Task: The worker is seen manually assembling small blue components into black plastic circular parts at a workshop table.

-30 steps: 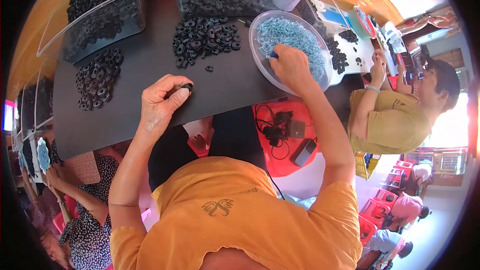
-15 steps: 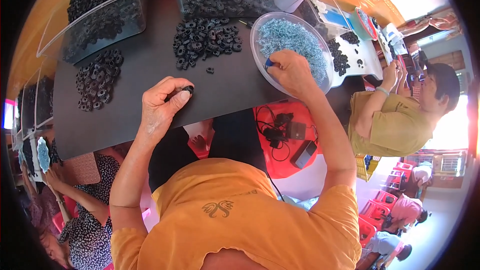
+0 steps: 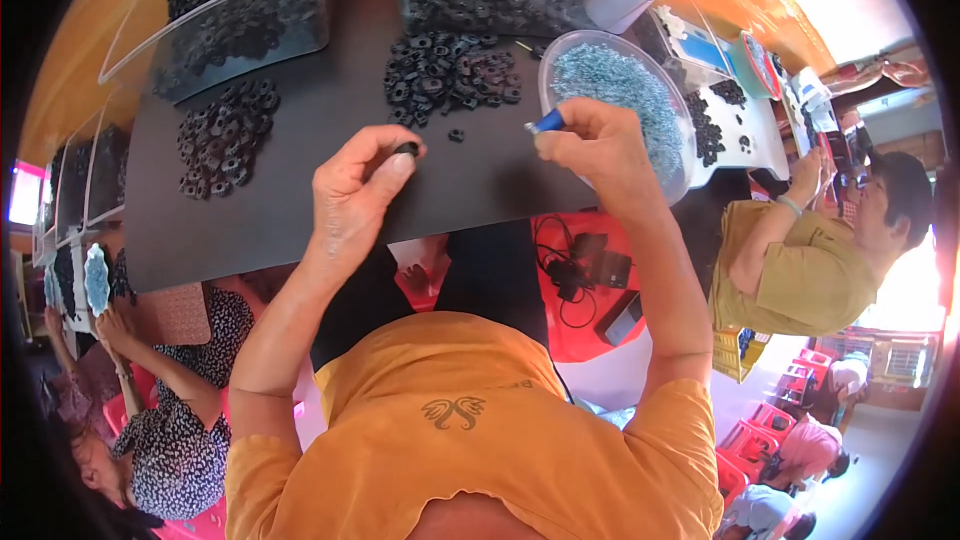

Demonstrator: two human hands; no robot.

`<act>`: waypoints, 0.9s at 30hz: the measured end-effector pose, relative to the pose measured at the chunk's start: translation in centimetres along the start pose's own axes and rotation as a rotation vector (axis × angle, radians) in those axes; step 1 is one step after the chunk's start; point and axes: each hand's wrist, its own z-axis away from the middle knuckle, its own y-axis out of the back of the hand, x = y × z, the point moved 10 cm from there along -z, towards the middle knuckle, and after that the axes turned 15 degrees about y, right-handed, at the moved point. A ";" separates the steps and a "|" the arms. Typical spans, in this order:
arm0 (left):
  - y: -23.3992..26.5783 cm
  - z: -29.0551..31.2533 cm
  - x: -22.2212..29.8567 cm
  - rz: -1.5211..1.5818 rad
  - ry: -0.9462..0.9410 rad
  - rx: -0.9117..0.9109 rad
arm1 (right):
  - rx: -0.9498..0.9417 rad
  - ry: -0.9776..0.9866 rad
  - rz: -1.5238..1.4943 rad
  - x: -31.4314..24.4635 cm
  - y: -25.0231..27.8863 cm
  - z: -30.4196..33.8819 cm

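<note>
Above the dark table (image 3: 300,210), my left hand (image 3: 352,190) pinches a small black plastic part (image 3: 407,149) between thumb and finger. My right hand (image 3: 605,148) grips a short blue tool (image 3: 549,121), whose pale tip points left toward that part. A tiny silvery piece seems to sit at the tip, too small to name surely. Just behind my right hand stands a round clear tub (image 3: 546,70) full of small silvery-blue metal pieces (image 3: 618,80). A heap of black parts (image 3: 440,75) lies beyond my hands, and a single black part (image 3: 456,136) rests apart from it.
Another pile of black parts (image 3: 225,145) is at the left. Clear bins (image 3: 270,35) of more parts line the back. A red stool with cables and adapters (image 3: 580,280) stands below the table edge. Co-workers sit at the right (image 3: 815,250) and left (image 3: 190,430).
My right hand has come out of the tub leftward, bringing the blue tool over the table. My left hand still pinches the black part. The whole view has shifted slightly.
</note>
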 end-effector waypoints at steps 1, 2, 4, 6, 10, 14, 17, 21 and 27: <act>-0.2 0.2 1.2 -0.067 -0.062 0.040 | -0.084 -0.047 -0.031 -0.4 -1.7 -0.1; -0.7 0.6 3.0 -0.223 -0.193 0.095 | -0.171 -0.092 -0.061 -0.4 -3.5 -0.1; -2.1 1.9 6.4 -0.534 -0.475 0.214 | -0.200 -0.072 -0.161 -1.0 -5.9 -0.6; -3.1 2.5 7.3 -0.635 -0.625 0.224 | -0.282 -0.121 -0.246 -1.3 -8.1 -0.7; -2.9 3.2 6.8 -0.787 -0.745 0.274 | -0.309 -0.136 -0.408 -1.0 -10.8 -0.6; -2.1 2.9 5.9 -0.818 -0.667 0.314 | -0.217 -0.107 -0.464 -0.7 -11.8 -0.5; 0.4 1.5 4.1 -0.547 -0.391 0.352 | -0.071 0.005 -0.437 -0.7 -11.8 -0.7; 2.1 -0.8 -0.8 0.101 0.194 0.131 | 0.055 0.152 -0.377 -1.9 -11.4 -0.5; 2.3 -0.8 -2.4 0.195 0.309 0.148 | 0.060 0.213 -0.348 -1.7 -11.9 -0.3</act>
